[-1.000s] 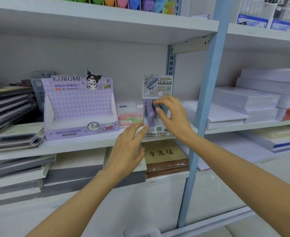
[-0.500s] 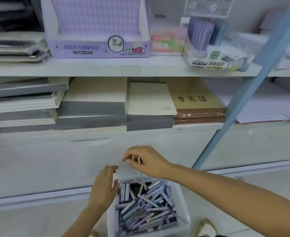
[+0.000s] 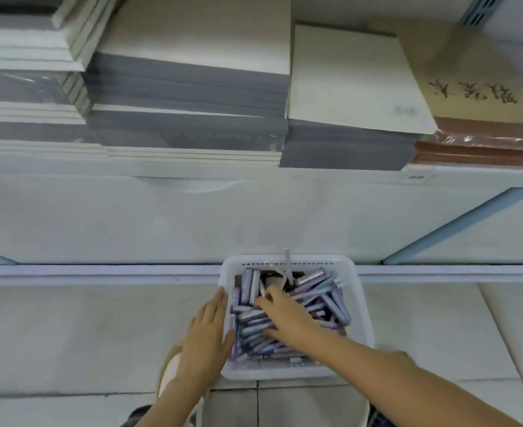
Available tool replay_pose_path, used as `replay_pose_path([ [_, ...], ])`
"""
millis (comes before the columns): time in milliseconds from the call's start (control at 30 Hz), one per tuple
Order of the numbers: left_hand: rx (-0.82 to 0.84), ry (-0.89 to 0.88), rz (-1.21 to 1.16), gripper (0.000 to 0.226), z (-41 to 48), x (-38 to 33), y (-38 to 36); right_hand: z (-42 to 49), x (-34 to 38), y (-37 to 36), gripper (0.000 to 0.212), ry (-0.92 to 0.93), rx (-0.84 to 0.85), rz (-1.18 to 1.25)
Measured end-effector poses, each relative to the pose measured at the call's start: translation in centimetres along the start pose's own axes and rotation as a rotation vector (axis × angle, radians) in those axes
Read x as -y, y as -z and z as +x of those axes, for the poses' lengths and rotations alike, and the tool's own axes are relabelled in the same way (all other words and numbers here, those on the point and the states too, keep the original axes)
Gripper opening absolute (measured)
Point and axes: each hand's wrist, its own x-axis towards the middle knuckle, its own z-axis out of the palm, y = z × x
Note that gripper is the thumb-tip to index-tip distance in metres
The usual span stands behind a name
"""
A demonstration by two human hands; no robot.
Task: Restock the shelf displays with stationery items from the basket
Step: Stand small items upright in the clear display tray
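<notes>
Basket (image 3: 360, 291), white plastic, sat on the tiled floor (image 3: 69, 328) just in front of the shelf unit's base, filled with a loose heap of purple and blue-grey pens (image 3: 318, 291); individual labels were too blurred to read. One thin item stood upright at the basket's far rim, kind not discernible. Left hand (image 3: 206, 337) lay flat against the basket's left wall, fingers (image 3: 215, 303) straight and close together, clamped on nothing. Right hand (image 3: 284, 315) was down inside the basket on top of the pens, fingers spread and partly buried in the heap; whether they had closed on a pen could not be told. Both forearms ran out of view at the bottom edge. Above, the lower shelf (image 3: 192, 180) carried stacked grey and cream notebooks (image 3: 189, 97) and a brown wrapped pack with handwritten-style characters (image 3: 476, 90), cut off at the right edge. Motion blur softened the whole view.
</notes>
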Motion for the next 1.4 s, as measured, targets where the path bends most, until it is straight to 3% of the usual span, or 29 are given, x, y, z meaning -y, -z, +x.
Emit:
replay_pose_path([
  [200, -0.045, 0.012, -0.068, 0.065, 0.0, -0.1, -0.1, 0.4, -0.1, -0.8, 0.036, 0.076, -0.020, 0.028],
  [333, -0.087, -0.003, -0.091, 0.058, 0.0, -0.5, 0.4, 0.1, -0.6, -0.6, 0.030, 0.054, 0.003, 0.182],
  [467, -0.175, -0.125, -0.142, 0.048, 0.2, -0.9, 1.6, 0.0, -0.8, 1.0, 0.024, 0.016, -0.014, 0.327],
  [600, 0.048, -0.289, -0.141, 0.053, 1.0, -2.2, 2.3, 0.1, -0.8, 3.8, 0.021, 0.049, 0.073, 0.375],
  [667, 0.153, -0.206, -0.186, 0.043, 1.2, -3.0, 2.4, 0.0, -0.5, 4.9, 0.022, 0.069, 0.077, 0.415],
  [767, 0.194, -0.083, -0.394, 0.020, 1.5, -3.2, 2.7, 0.0, -0.1, 5.6, 0.022, 0.026, -0.064, 0.640],
  [900, 0.275, 0.017, -0.709, 0.028, 1.9, -2.3, 4.1, 0.2, 1.1, 4.8, 0.026, 0.015, -0.162, 0.825],
  [1000, 0.220, 0.140, -0.838, 0.029, 1.8, -1.5, 4.3, 0.9, 1.0, 4.3, 0.021, -0.075, -0.275, 0.922],
  [1067, 0.167, 0.251, -0.945, 0.027, 1.6, -0.6, 3.9, 1.2, 0.0, 3.5, 0.018, -0.144, -0.292, 0.739],
  [1133, 0.149, 0.294, -0.959, 0.026, 1.3, 0.3, 3.3, 1.1, -0.8, 2.1, 0.016, -0.140, -0.166, 0.500],
  [1333, 0.172, 0.279, -0.874, 0.026, 1.2, 0.9, 2.0, 1.9, 0.0, -1.9, 0.028, 0.001, -0.067, -0.076],
  [1400, 0.158, 0.276, -0.867, 0.024, 1.4, 0.8, 2.0, 2.1, 0.3, -2.4, 0.033, -0.016, -0.045, -0.154],
])
